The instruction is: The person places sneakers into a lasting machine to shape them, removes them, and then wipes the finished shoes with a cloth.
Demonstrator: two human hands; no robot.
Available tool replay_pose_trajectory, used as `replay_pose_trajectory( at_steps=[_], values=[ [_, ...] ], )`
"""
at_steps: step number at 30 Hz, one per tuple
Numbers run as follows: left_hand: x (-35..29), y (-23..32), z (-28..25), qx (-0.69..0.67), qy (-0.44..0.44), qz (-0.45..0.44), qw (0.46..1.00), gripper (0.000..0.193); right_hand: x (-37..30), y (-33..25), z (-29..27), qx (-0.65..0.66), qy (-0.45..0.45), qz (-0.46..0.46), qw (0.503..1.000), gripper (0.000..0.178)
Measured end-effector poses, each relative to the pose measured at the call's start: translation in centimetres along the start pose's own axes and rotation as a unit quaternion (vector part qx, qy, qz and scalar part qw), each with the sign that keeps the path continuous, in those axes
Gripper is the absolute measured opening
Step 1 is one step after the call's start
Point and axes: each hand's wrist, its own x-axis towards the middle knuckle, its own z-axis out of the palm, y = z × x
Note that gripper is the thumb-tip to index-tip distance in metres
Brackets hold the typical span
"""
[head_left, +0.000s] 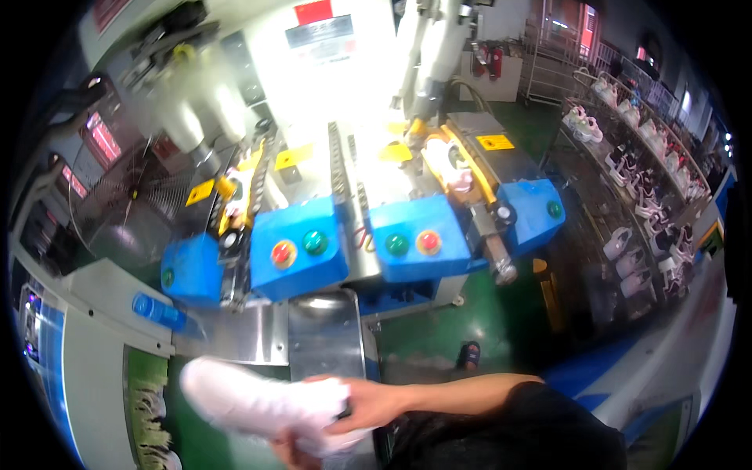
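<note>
A white shoe (254, 395) is held low in front of me, its toe pointing left. My right hand (368, 403) comes in from the right and grips it near the heel end, with a small dark part beside the fingers. Below the shoe, my left hand (294, 452) closes on its underside; most of that hand is hidden. Beyond them stands a machine with two stations. A shoe (458, 176) sits clamped in the right station, and another shoe (233, 210) in the left one.
Blue control boxes (298, 247) with red and green buttons face me above a metal ledge (323, 329). A blue bottle (159, 311) lies at the left. A rack (627, 168) of shoes stands at the right. A fan (133, 196) is at the far left.
</note>
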Motion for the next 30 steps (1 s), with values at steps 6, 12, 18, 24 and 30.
replay_pose_trajectory(
  at_steps=[6,12,18,24,30],
  values=[
    [3.7,-6.3,19.8,-0.044,-0.086,-0.140,0.985,0.067,-17.5,-1.6,-14.0,0.178,0.362,0.060,0.913,0.067],
    [20.2,-11.3,38.4,0.215,-0.250,-0.195,0.924,0.086,-29.2,-3.5,-25.6,0.158,0.598,0.062,0.783,0.066],
    [38.3,-26.4,48.8,0.544,-0.081,0.018,0.835,0.071,-29.8,-4.0,-27.1,0.190,0.602,0.075,0.772,0.064],
    [41.7,-22.6,49.8,0.436,-0.149,-0.121,0.879,0.067,-29.9,-5.7,-27.5,0.180,0.604,0.065,0.774,0.063],
    [37.2,-12.9,43.6,0.324,-0.295,-0.239,0.867,0.030,-27.2,-7.2,-27.6,0.137,0.618,0.057,0.772,0.062]
  ],
)
